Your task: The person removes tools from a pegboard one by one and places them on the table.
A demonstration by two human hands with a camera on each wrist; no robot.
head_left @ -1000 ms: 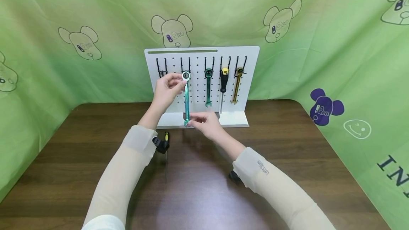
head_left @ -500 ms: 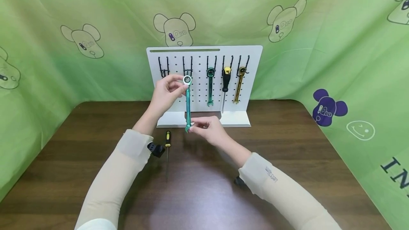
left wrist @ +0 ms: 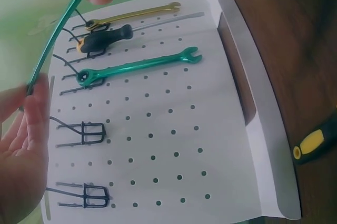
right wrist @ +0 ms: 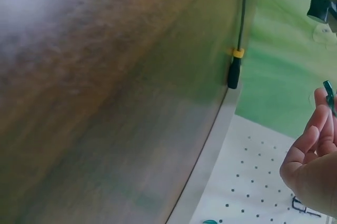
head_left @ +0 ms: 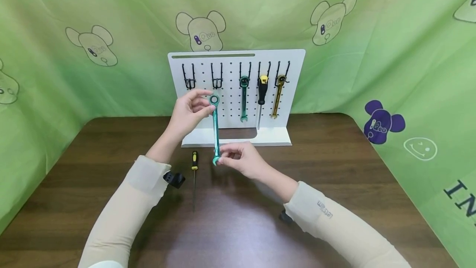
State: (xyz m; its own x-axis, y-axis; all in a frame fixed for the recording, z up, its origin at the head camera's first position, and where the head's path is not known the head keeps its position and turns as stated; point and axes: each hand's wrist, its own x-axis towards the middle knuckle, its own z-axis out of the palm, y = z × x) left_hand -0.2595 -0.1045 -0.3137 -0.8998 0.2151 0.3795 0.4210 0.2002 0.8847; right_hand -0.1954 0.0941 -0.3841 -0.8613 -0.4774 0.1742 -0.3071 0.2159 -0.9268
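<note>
A shiny green combination wrench (head_left: pixel 216 131) is held up in front of the white pegboard (head_left: pixel 273 135), its ring end on top. My left hand (head_left: pixel 189 110) pinches it by the ring end between thumb and fingers. Lower down, my right hand (head_left: pixel 243 160) pinches the open-jaw end. In the left wrist view the wrench (left wrist: pixel 62 23) slants between both hands, apart from the board. The right wrist view shows only a short piece of the wrench (right wrist: pixel 330 97) by the right hand's fingertips (right wrist: pixel 320 98).
On the board hang another green wrench (head_left: pixel 243 100), a black-and-yellow screwdriver (head_left: pixel 262 92) and a gold wrench (head_left: pixel 278 98). Two hooks on the left, one (head_left: pixel 190 82) and another (head_left: pixel 217 82), hold nothing. A second screwdriver (head_left: pixel 195 161) lies on the wooden table (head_left: pixel 238 235).
Both hands have come down and toward me with the green wrench, away from the second hook from the left, which now shows bare. The wrench stays pinched at both ends.
</note>
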